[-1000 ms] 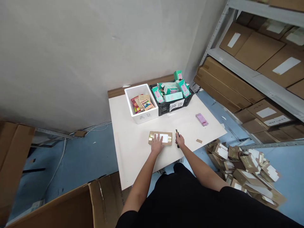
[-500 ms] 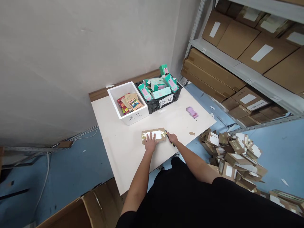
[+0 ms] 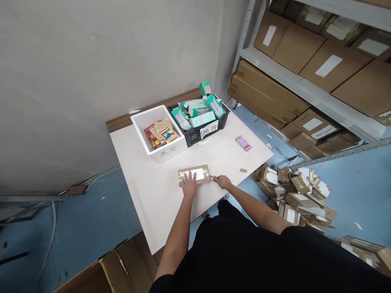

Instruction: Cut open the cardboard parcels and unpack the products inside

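Observation:
A small flat cardboard parcel (image 3: 201, 171) with a white label and shiny tape lies on the white table (image 3: 146, 183). My left hand (image 3: 190, 184) rests flat on it, fingers spread. My right hand (image 3: 223, 181) is closed round a black and yellow utility knife (image 3: 213, 177), whose tip points at the parcel's right end.
At the table's back stand a white foam box (image 3: 159, 140) of colourful packets and a black crate (image 3: 198, 122) of teal boxes. A pink blurred item (image 3: 243, 143) lies to the right. Opened cardboard parcels (image 3: 293, 191) are piled on the floor, under shelves of cartons (image 3: 293, 77).
The knife in my right hand has swung from upright beside the parcel to point at its right end. My left hand stays on the parcel. The view has shifted right.

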Tool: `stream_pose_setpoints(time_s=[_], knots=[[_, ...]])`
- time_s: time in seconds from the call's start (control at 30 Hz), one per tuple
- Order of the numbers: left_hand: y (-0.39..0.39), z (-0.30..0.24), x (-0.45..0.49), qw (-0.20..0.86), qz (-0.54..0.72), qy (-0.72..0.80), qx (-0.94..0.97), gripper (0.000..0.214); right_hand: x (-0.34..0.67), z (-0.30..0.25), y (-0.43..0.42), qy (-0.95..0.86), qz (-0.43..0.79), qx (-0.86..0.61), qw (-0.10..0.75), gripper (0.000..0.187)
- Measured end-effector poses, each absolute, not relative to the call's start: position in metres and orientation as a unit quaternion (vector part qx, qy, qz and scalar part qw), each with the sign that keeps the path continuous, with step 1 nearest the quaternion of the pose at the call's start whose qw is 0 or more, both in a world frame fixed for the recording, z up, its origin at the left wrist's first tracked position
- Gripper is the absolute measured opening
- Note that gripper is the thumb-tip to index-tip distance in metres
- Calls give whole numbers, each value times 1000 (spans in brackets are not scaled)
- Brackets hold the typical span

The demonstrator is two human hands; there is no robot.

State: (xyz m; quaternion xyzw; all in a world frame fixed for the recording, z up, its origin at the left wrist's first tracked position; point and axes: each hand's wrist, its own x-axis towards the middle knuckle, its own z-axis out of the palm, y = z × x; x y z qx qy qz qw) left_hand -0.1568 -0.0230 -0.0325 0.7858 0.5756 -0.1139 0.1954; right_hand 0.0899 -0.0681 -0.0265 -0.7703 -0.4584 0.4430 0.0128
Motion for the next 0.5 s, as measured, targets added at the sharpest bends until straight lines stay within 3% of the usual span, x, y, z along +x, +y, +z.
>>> stream_pose_setpoints(time_s=[0.17,0.37,0.5], knots=[[-24,-29,-141,178,-101,613,763,69,121,-37,-69,-327,474,-812,95,71],[-36,-25,-83,164,-102,686,701,73,182,-50,-31,-319,403,-847,136,42],[-22,-16,-76,186,-112,696,685,72,227,-52,-1,-365,384,-831,166,33]])
